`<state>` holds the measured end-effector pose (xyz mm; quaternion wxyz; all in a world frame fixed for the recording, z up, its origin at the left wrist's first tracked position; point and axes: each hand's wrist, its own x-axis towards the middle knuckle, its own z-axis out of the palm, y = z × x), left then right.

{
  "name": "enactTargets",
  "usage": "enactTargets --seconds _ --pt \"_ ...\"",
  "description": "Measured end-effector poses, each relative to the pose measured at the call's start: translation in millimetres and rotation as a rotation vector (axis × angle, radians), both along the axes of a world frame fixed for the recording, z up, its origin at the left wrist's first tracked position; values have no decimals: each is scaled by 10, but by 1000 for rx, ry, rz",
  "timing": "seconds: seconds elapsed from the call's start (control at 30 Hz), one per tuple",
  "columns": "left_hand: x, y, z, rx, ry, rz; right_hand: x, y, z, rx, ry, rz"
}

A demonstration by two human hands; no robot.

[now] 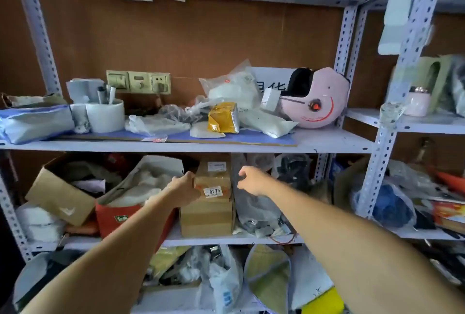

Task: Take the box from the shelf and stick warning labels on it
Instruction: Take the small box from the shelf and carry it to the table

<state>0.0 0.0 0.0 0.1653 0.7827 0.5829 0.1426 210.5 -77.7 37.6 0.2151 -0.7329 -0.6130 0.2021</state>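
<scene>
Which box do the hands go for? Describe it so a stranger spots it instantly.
Start at the grey metal shelving and drop to the shelf below the pink helmet. Between the left hand and right hand sits the upper cardboard box, stacked on another, the only one with a white 0275 sticker.

Both forearms bare, each hand (185, 186) ungloved, no sleeves.

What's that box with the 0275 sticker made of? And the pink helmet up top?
The box looks like cardboard: dull brown, with shiny clear tape across its front. The pink helmet looks like hard, smooth plastic, with a soft sheen on its round shell. Its dark lining is probably padding, but that is too blurry to tell.
</scene>
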Motion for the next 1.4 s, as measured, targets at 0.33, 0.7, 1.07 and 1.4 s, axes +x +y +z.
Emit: enactTargets --seconds 0.33,0.7,1.07,1.4 --pt "393 694 -265 -50 -523 22 53 1118 -600 143 382 -35" --pt "491 299 -520 -104 -1016 -153 -95 679 -914 442 657 4" --pt "572 -300 -1258 -374 -872 -736 -298 -758 -1661 463 546 -523" --pt "1668 -1342 -1370 -504 -643 -1292 -224 -2305 -1774 664 503 -1056"
